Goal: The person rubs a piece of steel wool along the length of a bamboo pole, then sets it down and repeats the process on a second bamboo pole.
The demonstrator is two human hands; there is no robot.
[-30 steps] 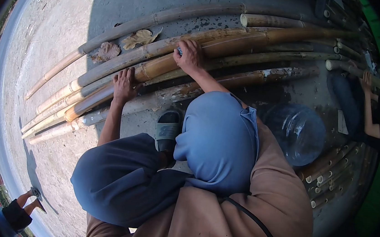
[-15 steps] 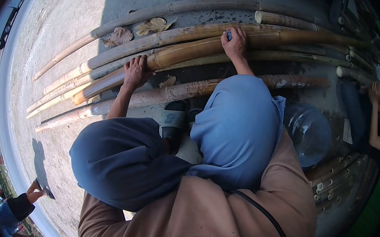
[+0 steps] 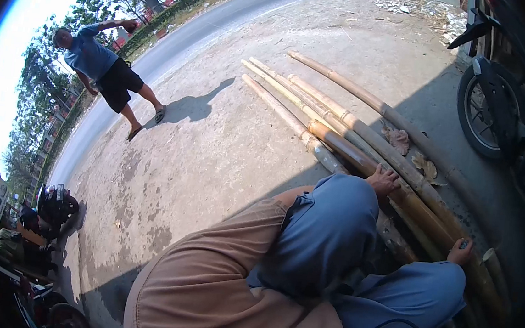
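Note:
A thick brown bamboo pole lies slanting across the ground in front of my knees. My left hand is laid over it, fingers curled across its top. Further along toward the lower right, my right hand is at the same pole, closed around a small dark-blue object whose kind I cannot make out. Beside the held pole lie several more bamboo poles, among them a greyish one and a separate outer one. My knee hides part of the poles nearest me.
Dry leaves lie between the poles. A parked motorcycle stands at the upper right. On the sunlit ground at the left, a person is on foot near the road. Another motorcycle is at the far left.
My view has swung to the left, bringing the road, the person and the motorcycles into sight. Both hands stay at the bamboo pole, and the right one keeps the small object.

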